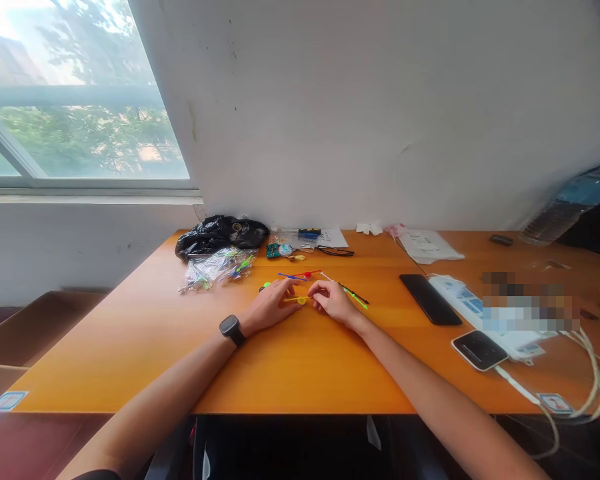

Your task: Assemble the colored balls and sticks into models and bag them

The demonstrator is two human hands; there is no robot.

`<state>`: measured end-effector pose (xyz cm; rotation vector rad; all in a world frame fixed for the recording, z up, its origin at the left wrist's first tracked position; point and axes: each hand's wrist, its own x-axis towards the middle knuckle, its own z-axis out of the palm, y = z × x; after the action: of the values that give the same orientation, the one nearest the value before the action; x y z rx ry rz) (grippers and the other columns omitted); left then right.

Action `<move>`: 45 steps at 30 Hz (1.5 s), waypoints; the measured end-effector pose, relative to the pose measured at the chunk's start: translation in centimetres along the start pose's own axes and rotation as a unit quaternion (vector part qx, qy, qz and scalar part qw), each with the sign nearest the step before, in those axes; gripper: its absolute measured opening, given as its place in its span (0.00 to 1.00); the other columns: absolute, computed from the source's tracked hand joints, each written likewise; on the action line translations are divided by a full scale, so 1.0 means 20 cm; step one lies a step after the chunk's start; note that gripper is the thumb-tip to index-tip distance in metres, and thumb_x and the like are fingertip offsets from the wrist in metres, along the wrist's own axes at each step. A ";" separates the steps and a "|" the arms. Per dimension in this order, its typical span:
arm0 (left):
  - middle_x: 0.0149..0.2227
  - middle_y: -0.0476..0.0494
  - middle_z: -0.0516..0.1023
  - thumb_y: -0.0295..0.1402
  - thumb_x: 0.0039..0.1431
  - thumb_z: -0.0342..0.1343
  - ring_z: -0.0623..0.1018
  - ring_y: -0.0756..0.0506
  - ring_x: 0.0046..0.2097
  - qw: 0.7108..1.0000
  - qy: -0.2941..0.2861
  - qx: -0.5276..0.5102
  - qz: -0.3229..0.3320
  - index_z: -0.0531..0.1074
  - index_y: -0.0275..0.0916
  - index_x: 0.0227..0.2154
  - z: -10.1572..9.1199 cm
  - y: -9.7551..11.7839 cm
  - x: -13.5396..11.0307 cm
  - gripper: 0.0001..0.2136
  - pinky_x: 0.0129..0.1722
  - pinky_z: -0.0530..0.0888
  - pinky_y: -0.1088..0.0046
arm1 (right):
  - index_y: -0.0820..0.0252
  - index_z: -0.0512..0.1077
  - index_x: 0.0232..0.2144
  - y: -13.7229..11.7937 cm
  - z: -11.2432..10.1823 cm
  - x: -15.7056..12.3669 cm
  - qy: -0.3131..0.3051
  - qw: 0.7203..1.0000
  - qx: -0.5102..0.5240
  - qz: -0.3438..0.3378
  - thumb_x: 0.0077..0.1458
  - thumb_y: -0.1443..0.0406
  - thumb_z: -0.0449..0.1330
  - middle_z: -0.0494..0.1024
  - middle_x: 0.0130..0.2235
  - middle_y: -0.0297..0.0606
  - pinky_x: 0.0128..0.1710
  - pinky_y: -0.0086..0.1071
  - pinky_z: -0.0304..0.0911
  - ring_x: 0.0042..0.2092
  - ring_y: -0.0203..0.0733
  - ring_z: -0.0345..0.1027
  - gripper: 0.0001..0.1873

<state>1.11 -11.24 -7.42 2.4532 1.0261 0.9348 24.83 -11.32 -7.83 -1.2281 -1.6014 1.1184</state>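
Note:
Near the middle of the table, a yellow arrow-shaped plastic pointer (301, 301) with a round disc lies between my hands. My left hand (270, 308), with a watch on its wrist, curls its thumb and fingers around the pointer's left end. At the other end, the bent fingers of my right hand (336, 302) close in a pinch. Just beyond my fingers are a blue pointer (293, 277) and a red pointer (308, 275). A green pointer (357, 299) lies right of my right hand beside a black one. Part of a green disc (267, 285) shows behind my left hand.
A black plastic bag (220, 235) and a clear bag of coloured pieces (220, 270) lie back left. Small parts (280, 251) and papers sit near the wall. On the right are a black phone (429, 300), a power strip (460, 300), a white-edged device (479, 350) and cables.

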 end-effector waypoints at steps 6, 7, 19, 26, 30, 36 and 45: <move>0.46 0.44 0.82 0.37 0.71 0.59 0.80 0.41 0.48 0.998 -0.029 0.030 0.051 0.76 0.46 0.48 -0.01 0.02 0.01 0.07 0.49 0.75 0.64 | 0.58 0.74 0.31 -0.01 -0.01 -0.01 0.004 1.000 -0.006 0.027 0.47 0.64 0.59 0.73 0.20 0.30 0.20 0.27 0.57 0.21 0.36 0.63 0.07; 0.45 0.44 0.83 0.37 0.72 0.58 0.80 0.41 0.47 0.997 -0.031 0.036 0.056 0.76 0.46 0.47 -0.01 0.03 0.01 0.06 0.48 0.75 0.64 | 0.58 0.74 0.31 -0.02 -0.02 -0.01 0.006 1.000 -0.003 0.030 0.47 0.64 0.59 0.72 0.20 0.30 0.20 0.27 0.56 0.20 0.36 0.62 0.07; 0.44 0.43 0.83 0.37 0.71 0.60 0.81 0.40 0.48 0.997 0.011 0.071 0.032 0.77 0.45 0.45 0.02 0.01 0.03 0.05 0.48 0.76 0.63 | 0.58 0.75 0.31 -0.01 -0.01 0.00 0.019 0.998 0.015 0.052 0.45 0.64 0.58 0.74 0.20 0.30 0.19 0.25 0.56 0.20 0.35 0.63 0.09; 0.44 0.43 0.83 0.32 0.71 0.58 0.80 0.40 0.47 0.995 -0.014 0.072 0.061 0.78 0.47 0.47 -0.01 0.05 0.02 0.07 0.48 0.76 0.63 | 0.58 0.74 0.31 0.00 -0.03 0.01 0.036 0.998 0.009 0.055 0.46 0.64 0.59 0.74 0.21 0.30 0.18 0.25 0.54 0.20 0.34 0.63 0.08; 0.46 0.43 0.83 0.31 0.69 0.58 0.79 0.40 0.49 0.996 -0.015 0.063 0.062 0.78 0.47 0.49 -0.02 0.06 0.02 0.09 0.50 0.76 0.61 | 0.57 0.73 0.32 0.00 -0.03 0.00 0.014 0.999 -0.005 0.030 0.49 0.62 0.59 0.73 0.20 0.30 0.18 0.26 0.54 0.20 0.36 0.63 0.07; 0.47 0.42 0.83 0.31 0.68 0.59 0.80 0.39 0.50 0.997 -0.015 0.059 0.055 0.78 0.48 0.50 -0.02 0.06 0.02 0.11 0.50 0.77 0.61 | 0.57 0.74 0.32 0.01 -0.02 0.00 0.016 0.998 -0.051 -0.019 0.51 0.61 0.58 0.74 0.21 0.31 0.21 0.28 0.60 0.21 0.38 0.66 0.07; 0.46 0.42 0.81 0.29 0.68 0.58 0.78 0.39 0.48 0.998 -0.029 0.055 0.032 0.77 0.45 0.43 -0.03 0.08 0.01 0.06 0.50 0.75 0.61 | 0.57 0.73 0.33 0.00 -0.02 0.00 0.019 0.996 -0.076 -0.034 0.53 0.62 0.57 0.74 0.22 0.31 0.24 0.30 0.62 0.23 0.39 0.69 0.07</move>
<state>1.77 -12.16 -6.06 2.6018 1.0097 0.8418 25.27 -11.30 -7.76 -1.2749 -1.7117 0.9381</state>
